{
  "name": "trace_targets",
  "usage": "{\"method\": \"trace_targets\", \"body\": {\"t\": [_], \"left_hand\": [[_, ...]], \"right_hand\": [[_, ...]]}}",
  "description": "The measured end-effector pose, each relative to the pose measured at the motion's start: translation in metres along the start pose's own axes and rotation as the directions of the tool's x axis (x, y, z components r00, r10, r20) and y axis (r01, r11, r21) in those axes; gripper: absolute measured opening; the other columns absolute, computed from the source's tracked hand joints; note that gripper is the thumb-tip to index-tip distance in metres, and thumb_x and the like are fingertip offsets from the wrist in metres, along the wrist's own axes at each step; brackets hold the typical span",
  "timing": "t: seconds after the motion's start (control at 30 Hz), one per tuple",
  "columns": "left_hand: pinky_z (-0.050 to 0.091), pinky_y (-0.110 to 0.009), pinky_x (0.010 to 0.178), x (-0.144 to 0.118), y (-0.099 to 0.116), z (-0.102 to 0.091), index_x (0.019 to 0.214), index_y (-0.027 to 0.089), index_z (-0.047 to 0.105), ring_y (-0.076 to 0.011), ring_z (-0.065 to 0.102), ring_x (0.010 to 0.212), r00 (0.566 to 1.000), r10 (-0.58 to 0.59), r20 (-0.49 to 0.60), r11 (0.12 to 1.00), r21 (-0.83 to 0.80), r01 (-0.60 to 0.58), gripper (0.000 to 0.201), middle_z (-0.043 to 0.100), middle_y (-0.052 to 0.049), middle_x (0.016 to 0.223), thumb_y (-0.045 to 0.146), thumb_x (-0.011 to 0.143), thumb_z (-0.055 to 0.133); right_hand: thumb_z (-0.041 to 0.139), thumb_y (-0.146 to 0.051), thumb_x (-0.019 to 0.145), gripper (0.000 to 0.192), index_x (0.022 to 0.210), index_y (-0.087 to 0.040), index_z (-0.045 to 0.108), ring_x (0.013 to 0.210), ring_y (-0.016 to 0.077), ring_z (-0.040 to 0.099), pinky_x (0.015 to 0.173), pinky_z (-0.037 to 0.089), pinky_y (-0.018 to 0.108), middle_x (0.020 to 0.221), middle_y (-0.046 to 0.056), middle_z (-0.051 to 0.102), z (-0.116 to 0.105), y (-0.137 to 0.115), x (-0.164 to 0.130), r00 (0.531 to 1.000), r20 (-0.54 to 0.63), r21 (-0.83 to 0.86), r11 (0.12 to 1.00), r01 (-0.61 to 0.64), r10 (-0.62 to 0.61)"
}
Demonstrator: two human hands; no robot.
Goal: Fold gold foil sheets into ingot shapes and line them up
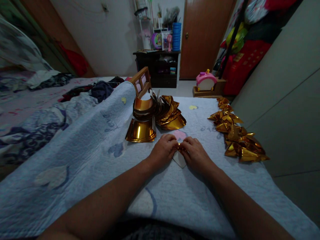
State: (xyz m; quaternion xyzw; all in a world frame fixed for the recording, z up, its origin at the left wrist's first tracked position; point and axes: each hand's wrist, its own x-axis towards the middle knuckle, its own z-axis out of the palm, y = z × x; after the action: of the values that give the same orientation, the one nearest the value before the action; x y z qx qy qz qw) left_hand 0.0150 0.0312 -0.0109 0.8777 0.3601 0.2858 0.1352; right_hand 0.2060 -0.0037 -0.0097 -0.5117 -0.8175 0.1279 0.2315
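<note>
Between my two hands is a small piece of gold foil paper (179,145), mostly covered by the fingers. My left hand (165,146) pinches it from the left, and my right hand (193,151) pinches it from the right. A pale pointed shape (180,160) shows just below the fingers; whether it is the paper's underside or the quilt's print, I cannot tell. Beyond my left hand stand curved stacks of gold foil sheets (141,130). Folded gold foil pieces (235,131) lie in a long heap to the right.
A light blue quilt (100,196) covers the surface under my hands. At its far edge is a wooden frame (141,80). Rumpled bedding (57,113) lies at left, a pink toy (206,81) beyond the far edge, and a pale panel (287,110) rises at right.
</note>
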Motion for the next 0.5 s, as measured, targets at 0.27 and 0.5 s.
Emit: {"method": "trace_targets", "body": {"t": [0.27,0.5], "left_hand": [[0.048,-0.039,0.098,-0.01,0.01,-0.019,0.101,0.019,0.066,-0.0237,0.057,0.111,0.957,0.192,0.217,0.972,-0.18,-0.154,0.039,0.066,-0.009,0.115,-0.003,0.071,0.055],[0.049,-0.04,0.099,-0.011,0.011,-0.031,0.108,0.019,0.065,-0.0248,0.059,0.114,0.946,0.175,0.274,0.967,-0.229,-0.112,0.025,0.066,-0.01,0.117,0.013,0.084,0.066]], "right_hand": [[0.055,-0.013,0.093,0.017,0.104,-0.018,0.067,0.099,0.0246,0.05,0.089,0.041,0.039,0.107,0.01,0.061,-0.001,0.002,0.001,0.999,0.031,0.005,0.999,-0.034,0.034],[0.057,-0.014,0.092,0.014,0.101,-0.019,0.067,0.098,0.0241,0.05,0.088,0.04,0.038,0.106,0.01,0.06,-0.002,0.002,0.001,1.0,0.004,0.049,0.998,-0.027,0.027]]}}
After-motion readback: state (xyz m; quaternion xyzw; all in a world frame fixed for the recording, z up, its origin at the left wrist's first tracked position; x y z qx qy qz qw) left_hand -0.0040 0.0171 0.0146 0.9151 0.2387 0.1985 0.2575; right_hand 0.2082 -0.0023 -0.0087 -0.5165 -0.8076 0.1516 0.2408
